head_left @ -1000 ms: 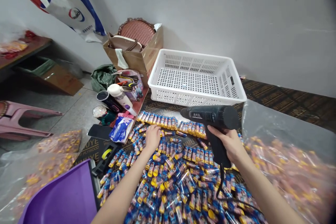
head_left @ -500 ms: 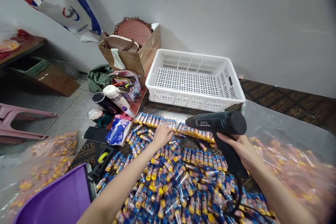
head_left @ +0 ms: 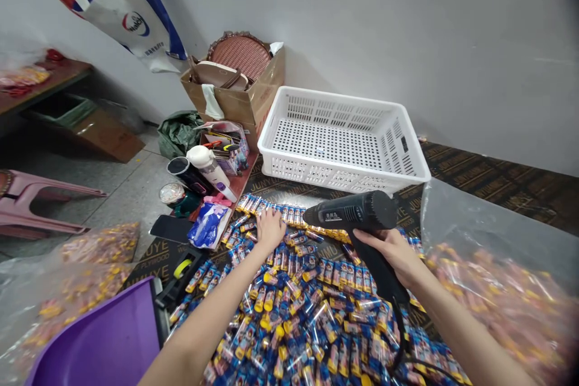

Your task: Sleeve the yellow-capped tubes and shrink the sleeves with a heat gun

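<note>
My right hand [head_left: 392, 251] grips the handle of a black heat gun [head_left: 350, 212], whose nozzle points left along a row of small tubes. Those blue-and-yellow tubes [head_left: 293, 215] stand side by side in a line in front of the white basket. Over the left part of this row lies my left hand [head_left: 270, 230], its fingers stretched out and touching the tubes. A large heap of the same small tubes [head_left: 289, 325], lying every which way, spreads below both hands. The heat gun's cord [head_left: 400, 338] hangs from the handle across the heap.
A white slotted basket [head_left: 346, 178] stands against the wall. To its left are a cardboard box [head_left: 262, 96], bottles [head_left: 210, 172] and a tissue pack [head_left: 208, 224]. A purple dustpan [head_left: 99, 338] and a tape dispenser [head_left: 178, 277] lie front left. Filled plastic bags [head_left: 502, 289] flank the board.
My right hand has carried the heat gun leftward along the row, uncovering tubes on the right. My left hand has slid left over the row. The view has shifted slightly.
</note>
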The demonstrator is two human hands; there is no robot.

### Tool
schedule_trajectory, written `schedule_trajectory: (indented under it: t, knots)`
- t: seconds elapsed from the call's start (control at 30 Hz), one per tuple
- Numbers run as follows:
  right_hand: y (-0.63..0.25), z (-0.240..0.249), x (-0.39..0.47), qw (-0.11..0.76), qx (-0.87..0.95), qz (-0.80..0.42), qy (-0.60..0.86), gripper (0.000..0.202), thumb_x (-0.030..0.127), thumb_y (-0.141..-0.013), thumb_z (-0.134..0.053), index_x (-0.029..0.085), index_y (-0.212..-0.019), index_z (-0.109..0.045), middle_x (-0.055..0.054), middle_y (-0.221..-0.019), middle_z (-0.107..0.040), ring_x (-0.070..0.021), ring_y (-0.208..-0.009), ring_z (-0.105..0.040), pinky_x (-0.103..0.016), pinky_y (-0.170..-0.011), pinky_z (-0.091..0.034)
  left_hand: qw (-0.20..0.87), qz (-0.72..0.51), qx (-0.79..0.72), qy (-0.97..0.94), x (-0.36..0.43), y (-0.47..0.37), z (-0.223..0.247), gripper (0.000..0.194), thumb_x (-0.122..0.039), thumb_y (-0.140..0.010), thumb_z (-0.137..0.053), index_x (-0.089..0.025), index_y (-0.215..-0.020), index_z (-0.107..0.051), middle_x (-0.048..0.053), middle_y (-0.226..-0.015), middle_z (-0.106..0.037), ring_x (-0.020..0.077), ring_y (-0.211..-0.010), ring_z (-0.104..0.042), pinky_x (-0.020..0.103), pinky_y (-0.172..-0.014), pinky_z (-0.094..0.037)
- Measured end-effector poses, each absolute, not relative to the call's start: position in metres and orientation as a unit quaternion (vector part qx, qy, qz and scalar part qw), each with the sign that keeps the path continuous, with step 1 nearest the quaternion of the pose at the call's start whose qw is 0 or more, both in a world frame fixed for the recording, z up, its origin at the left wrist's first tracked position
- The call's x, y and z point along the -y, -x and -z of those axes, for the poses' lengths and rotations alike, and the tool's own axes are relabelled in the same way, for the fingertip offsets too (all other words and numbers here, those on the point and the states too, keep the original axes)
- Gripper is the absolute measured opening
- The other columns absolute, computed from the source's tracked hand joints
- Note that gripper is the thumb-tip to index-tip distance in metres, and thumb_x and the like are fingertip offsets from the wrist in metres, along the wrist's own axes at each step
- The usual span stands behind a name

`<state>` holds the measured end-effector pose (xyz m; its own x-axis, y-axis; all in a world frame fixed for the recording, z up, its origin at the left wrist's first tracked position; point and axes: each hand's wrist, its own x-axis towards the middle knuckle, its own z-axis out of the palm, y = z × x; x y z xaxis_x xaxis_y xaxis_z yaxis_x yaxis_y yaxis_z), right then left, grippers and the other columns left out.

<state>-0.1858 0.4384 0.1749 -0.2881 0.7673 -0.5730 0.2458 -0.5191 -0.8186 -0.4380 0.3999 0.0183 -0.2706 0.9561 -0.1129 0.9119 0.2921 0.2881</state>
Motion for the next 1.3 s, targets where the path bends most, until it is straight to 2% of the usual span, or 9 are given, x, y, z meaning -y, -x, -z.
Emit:
schedule_trajectory:
  t: [0.2, 0.33, 0.57, 0.77, 0.9, 1.07, 1.2, 1.23, 1.3]
  knots:
    - [0.219, -0.182, -0.442, 0.171, 0.484, -0.67, 0.536, 0.037, 0.045, -0.067, -0.072, 0.013, -0.081, -0.062, -0.004, -0.058, -0.064, -0.016, -0.049, -0.057, -0.025, -0.044, -0.041, 0.252, -0.164, -0.73, -0.613, -0.341, 0.427, -0.017, 0.027, -0.011, -0.077, -0.041, -0.019, -0.089, -0.064, 0.006, -0.09, -0.058, 0.0186, -0.088, -0.053, 0.032, -0.08, -0.042]
    - [0.244, -0.184, -0.444, 0.186, 0.503, -0.679, 0.501, 0.036, 0.042, -0.064, -0.074, 0.015, -0.082, -0.061, -0.002, -0.061, -0.063, -0.0158, -0.051, -0.058, -0.026, -0.047, -0.043, 0.302, -0.243, -0.74, -0.55, -0.307, 0.425, -0.023, 0.028, -0.01, -0.077, -0.04, -0.018, -0.086, -0.065, 0.005, -0.085, -0.062, 0.0174, -0.084, -0.057, 0.03, -0.077, -0.044]
    - [0.281, -0.182, -0.453, 0.164, 0.539, -0.677, 0.472, 0.033, 0.043, -0.064, -0.073, 0.013, -0.075, -0.063, -0.002, -0.06, -0.062, -0.0144, -0.049, -0.054, -0.026, -0.047, -0.041, 0.31, -0.33, -0.774, -0.442, -0.25, 0.43, -0.039, 0.024, -0.015, -0.079, -0.041, -0.02, -0.08, -0.065, 0.004, -0.081, -0.065, 0.0165, -0.078, -0.06, 0.029, -0.072, -0.047]
    - [0.33, -0.178, -0.468, 0.184, 0.574, -0.679, 0.419, 0.038, 0.038, -0.058, -0.076, 0.014, -0.086, -0.068, -0.005, -0.076, -0.069, -0.0185, -0.064, -0.06, -0.029, -0.062, -0.046, 0.298, -0.328, -0.802, -0.402, -0.219, 0.432, -0.028, 0.021, -0.016, -0.079, -0.043, -0.023, -0.079, -0.064, 0.004, -0.079, -0.066, 0.018, -0.076, -0.061, 0.03, -0.067, -0.048]
    - [0.351, -0.167, -0.474, 0.178, 0.613, -0.67, 0.38, 0.036, 0.038, -0.061, -0.073, 0.013, -0.087, -0.068, -0.004, -0.075, -0.069, -0.0175, -0.063, -0.059, -0.03, -0.062, -0.046, 0.29, -0.331, -0.808, -0.392, -0.208, 0.435, -0.021, 0.021, -0.016, -0.078, -0.045, -0.024, -0.078, -0.064, 0.003, -0.077, -0.066, 0.0175, -0.072, -0.061, 0.029, -0.065, -0.048]
    - [0.337, -0.167, -0.474, 0.178, 0.619, -0.649, 0.404, 0.037, 0.038, -0.061, -0.074, 0.014, -0.088, -0.067, -0.004, -0.076, -0.068, -0.0183, -0.064, -0.059, -0.03, -0.062, -0.047, 0.244, -0.338, -0.822, -0.388, -0.247, 0.472, -0.016, 0.02, -0.017, -0.078, -0.044, -0.02, -0.078, -0.064, 0.003, -0.077, -0.066, 0.0162, -0.072, -0.061, 0.029, -0.069, -0.048]
    - [0.304, -0.18, -0.472, 0.194, 0.605, -0.616, 0.466, 0.035, 0.039, -0.061, -0.075, 0.015, -0.084, -0.065, -0.004, -0.072, -0.067, -0.0184, -0.06, -0.059, -0.03, -0.058, -0.047, 0.156, -0.311, -0.837, -0.423, -0.333, 0.51, -0.018, 0.021, -0.021, -0.079, -0.045, -0.017, -0.091, -0.062, 0.007, -0.094, -0.064, 0.0187, -0.093, -0.057, 0.032, -0.085, -0.043]
    - [0.295, -0.184, -0.472, 0.202, 0.601, -0.608, 0.478, 0.034, 0.039, -0.061, -0.075, 0.015, -0.083, -0.065, -0.004, -0.073, -0.067, -0.0186, -0.061, -0.059, -0.03, -0.058, -0.047, 0.138, -0.292, -0.835, -0.446, -0.356, 0.516, -0.019, 0.027, -0.026, -0.078, -0.05, -0.017, -0.102, -0.058, 0.009, -0.105, -0.06, 0.0204, -0.102, -0.053, 0.033, -0.09, -0.04]
    - [0.278, -0.19, -0.471, 0.209, 0.585, -0.604, 0.499, 0.033, 0.04, -0.061, -0.075, 0.016, -0.082, -0.064, -0.004, -0.074, -0.067, -0.019, -0.062, -0.059, -0.03, -0.059, -0.048, 0.12, -0.221, -0.854, -0.455, -0.397, 0.522, -0.02, 0.058, -0.035, -0.068, -0.063, -0.018, -0.12, -0.046, 0.013, -0.123, -0.049, 0.0274, -0.114, -0.044, 0.04, -0.096, -0.035]
